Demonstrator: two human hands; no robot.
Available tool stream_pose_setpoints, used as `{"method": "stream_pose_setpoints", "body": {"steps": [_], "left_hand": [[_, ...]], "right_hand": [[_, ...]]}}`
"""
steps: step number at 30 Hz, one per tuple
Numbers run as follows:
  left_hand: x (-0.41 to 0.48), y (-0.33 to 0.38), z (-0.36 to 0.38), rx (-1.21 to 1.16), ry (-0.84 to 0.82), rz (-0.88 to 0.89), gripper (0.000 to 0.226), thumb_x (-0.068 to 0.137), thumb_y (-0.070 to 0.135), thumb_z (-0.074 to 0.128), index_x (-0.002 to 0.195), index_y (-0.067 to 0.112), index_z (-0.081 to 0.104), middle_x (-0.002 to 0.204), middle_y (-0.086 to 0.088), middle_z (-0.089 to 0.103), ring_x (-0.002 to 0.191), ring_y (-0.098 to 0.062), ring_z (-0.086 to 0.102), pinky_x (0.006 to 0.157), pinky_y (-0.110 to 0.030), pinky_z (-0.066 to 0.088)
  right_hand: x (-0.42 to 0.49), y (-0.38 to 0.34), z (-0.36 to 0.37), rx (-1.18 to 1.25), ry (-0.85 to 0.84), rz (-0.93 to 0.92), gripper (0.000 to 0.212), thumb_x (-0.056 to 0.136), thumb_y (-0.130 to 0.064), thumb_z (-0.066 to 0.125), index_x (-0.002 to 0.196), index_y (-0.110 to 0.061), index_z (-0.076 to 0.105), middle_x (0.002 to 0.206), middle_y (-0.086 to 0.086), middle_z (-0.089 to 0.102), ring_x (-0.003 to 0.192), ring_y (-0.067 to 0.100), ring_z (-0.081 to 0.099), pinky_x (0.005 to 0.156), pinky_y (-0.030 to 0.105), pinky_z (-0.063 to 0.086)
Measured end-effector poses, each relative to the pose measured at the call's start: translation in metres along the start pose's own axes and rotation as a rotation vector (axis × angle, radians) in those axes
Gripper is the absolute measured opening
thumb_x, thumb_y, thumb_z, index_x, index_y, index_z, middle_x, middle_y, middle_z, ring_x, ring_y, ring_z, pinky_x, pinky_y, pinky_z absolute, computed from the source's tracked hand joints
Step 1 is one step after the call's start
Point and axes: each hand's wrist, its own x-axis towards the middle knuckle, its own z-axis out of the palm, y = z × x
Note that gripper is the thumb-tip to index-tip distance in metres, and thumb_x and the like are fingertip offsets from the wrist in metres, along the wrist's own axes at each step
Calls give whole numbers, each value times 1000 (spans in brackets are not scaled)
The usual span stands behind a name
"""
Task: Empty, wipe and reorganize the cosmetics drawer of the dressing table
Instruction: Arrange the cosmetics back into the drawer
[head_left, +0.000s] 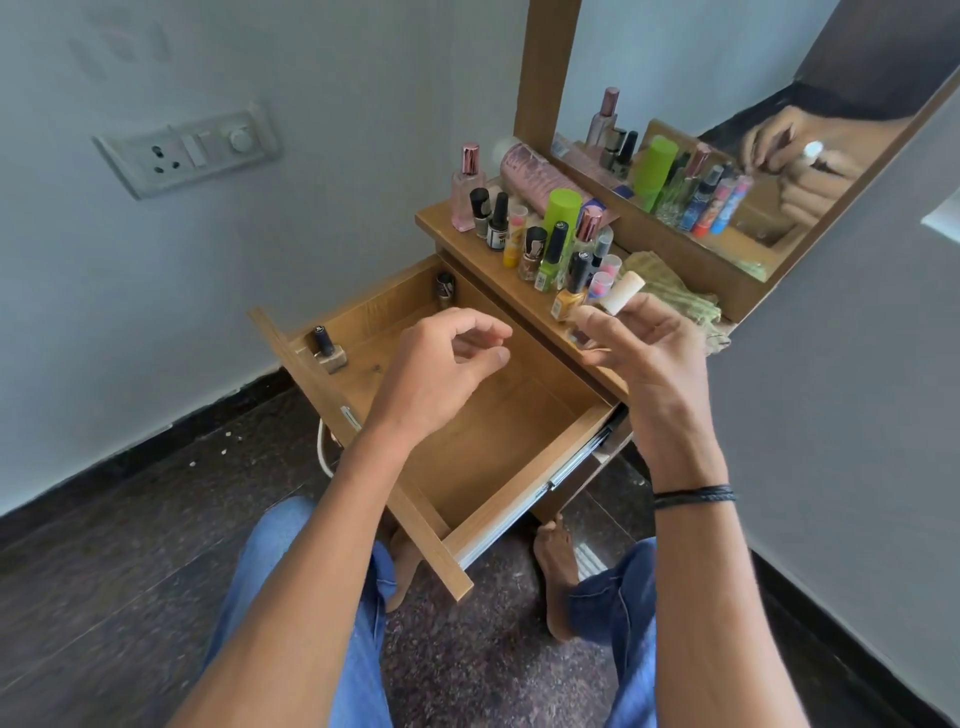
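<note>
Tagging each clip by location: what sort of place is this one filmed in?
Probably a bedroom corner at home: a wooden dressing table with a mirror, nail polish and perfume bottles crowding its top, its drawer pulled open.

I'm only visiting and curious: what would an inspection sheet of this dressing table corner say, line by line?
Surface: dressing table top, wooden and crowded; drawer open, its floor mostly bare.
Job's things: two nail polish bottles in the drawer, one against the front panel, one in the back corner; row of bottles and green cloth on top.
Clutter: pale specks on the floor.
Hands: left hand over the drawer, loosely curled, holding nothing; right hand holds a white-capped bottle.
Cables: white cord looped under the drawer.
Surroundings: mirror, wall switch panel.
</note>
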Motion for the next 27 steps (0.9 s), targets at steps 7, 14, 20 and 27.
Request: {"method": "stream_pose_setpoints", "body": {"steps": [7, 14, 20, 27], "left_hand": [[-11, -43, -37, -18, 222, -165, 16, 93, 21, 68, 107, 27, 73, 104, 16, 72, 91, 1, 67, 72, -5, 49], [-11, -72, -39, -177, 534, -245, 23, 90, 6, 62, 100, 25, 71, 94, 3, 71, 79, -16, 68, 77, -38, 60], [-9, -79, -34, -274, 731, -237, 28, 90, 2, 62, 109, 22, 67, 106, -2, 67, 86, -20, 68, 68, -34, 61], [-4, -84, -54, -473, 926, -317, 32, 88, -7, 56, 110, 14, 65, 111, -7, 64, 72, -5, 63, 62, -23, 54]], "right_hand": [[-5, 22, 45, -15, -24, 131, 23, 90, -25, 77, 88, -3, 72, 66, 4, 68, 58, 9, 62, 63, 19, 56], [-8, 33, 72, 32, -37, 274, 33, 98, -36, 67, 76, -13, 70, 71, 4, 70, 64, 8, 66, 70, 22, 59], [-11, 50, 94, -96, -76, 286, 40, 98, -40, 65, 88, -3, 75, 91, 16, 77, 76, 12, 72, 85, 33, 62], [-6, 77, 113, -205, -191, 251, 27, 93, -27, 75, 91, -1, 73, 81, 1, 76, 87, 20, 77, 88, 43, 62]]}}
